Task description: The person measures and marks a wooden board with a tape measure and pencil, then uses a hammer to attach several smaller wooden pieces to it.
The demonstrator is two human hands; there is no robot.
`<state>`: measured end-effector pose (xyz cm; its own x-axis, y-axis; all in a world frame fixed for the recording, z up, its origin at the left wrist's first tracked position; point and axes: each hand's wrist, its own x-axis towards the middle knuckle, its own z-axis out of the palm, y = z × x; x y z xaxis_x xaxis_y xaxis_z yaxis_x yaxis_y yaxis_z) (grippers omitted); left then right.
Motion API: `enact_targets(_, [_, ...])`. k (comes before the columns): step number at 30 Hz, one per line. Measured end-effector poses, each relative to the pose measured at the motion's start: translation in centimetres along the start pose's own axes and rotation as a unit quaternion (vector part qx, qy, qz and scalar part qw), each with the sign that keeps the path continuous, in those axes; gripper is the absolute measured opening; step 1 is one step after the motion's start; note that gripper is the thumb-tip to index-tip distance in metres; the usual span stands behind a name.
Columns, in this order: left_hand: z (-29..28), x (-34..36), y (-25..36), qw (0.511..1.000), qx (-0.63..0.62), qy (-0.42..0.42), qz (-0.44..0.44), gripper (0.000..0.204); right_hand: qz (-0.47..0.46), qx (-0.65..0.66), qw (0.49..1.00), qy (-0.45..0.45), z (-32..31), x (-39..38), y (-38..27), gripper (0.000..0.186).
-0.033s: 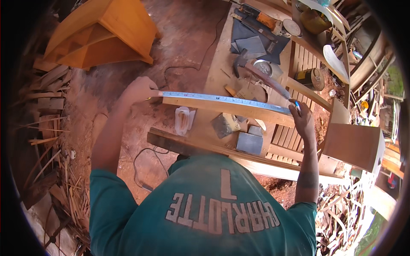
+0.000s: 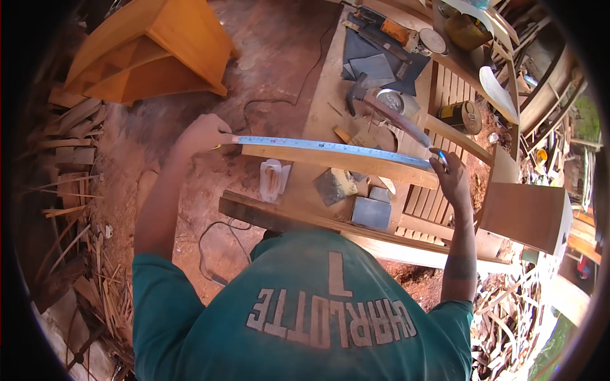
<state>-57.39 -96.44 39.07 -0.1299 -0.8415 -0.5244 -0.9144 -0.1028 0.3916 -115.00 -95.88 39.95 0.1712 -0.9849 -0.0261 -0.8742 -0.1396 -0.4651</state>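
Note:
A tape measure's pale blade [image 2: 321, 146] is stretched along a long, narrow wooden board [image 2: 343, 159]. My left hand [image 2: 204, 132] is closed around the tape measure at the blade's left end; a bit of yellow shows below the fingers, and the palm hides most of the case. At the board's right end, my right hand [image 2: 450, 174] pinches the blade's other end against the wood. A slim blue-and-white thing, perhaps a pen [image 2: 442, 156], sticks out between its fingers. Just beyond the blade lies a claw hammer [image 2: 391, 114], its handle pointing toward my right hand.
The workbench [image 2: 324, 114] holds dark sandpaper sheets [image 2: 375, 68], a power tool [image 2: 387, 28], a round tin [image 2: 390, 100] and a grey block [image 2: 371, 213]. An orange wooden cabinet [image 2: 159, 54] stands far left. A cable [image 2: 279, 101] crosses the floor; wood scraps [image 2: 114, 279] are heaped at left.
My left hand has shifted very slightly left, and a little more of the blade shows beside it. My right hand stays at the board's end.

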Motion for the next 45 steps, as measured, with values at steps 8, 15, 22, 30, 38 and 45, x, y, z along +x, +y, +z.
enact_targets(8, [-3.0,-2.9,-4.8,0.999,-0.028,0.035,-0.005,0.031,-0.041,0.120,0.983,-0.133,1.7,1.9,-2.8,0.021])
enact_targets(15, [0.7,-0.5,0.1,1.000,-0.009,-0.015,0.001,0.032,-0.158,0.066,0.967,-0.191,12.4,5.0,-14.0,0.023])
enact_targets(22, [1.6,0.5,0.6,0.999,0.016,0.007,-0.042,0.030,-0.213,0.034,0.953,-0.213,15.9,6.4,-14.1,0.018])
enact_targets(30, [3.0,2.1,-1.3,1.000,0.015,-0.021,-0.010,0.030,-0.158,0.117,0.947,-0.252,16.6,6.9,-13.8,0.016])
enact_targets(38, [3.2,2.5,0.5,0.999,0.033,-0.018,-0.033,0.031,-0.019,0.223,0.937,-0.268,16.8,7.3,-13.2,0.018])
enact_targets(45, [3.2,2.5,0.0,0.998,0.028,-0.034,-0.043,0.032,-0.014,0.209,0.938,-0.276,16.8,7.3,-13.2,0.020])
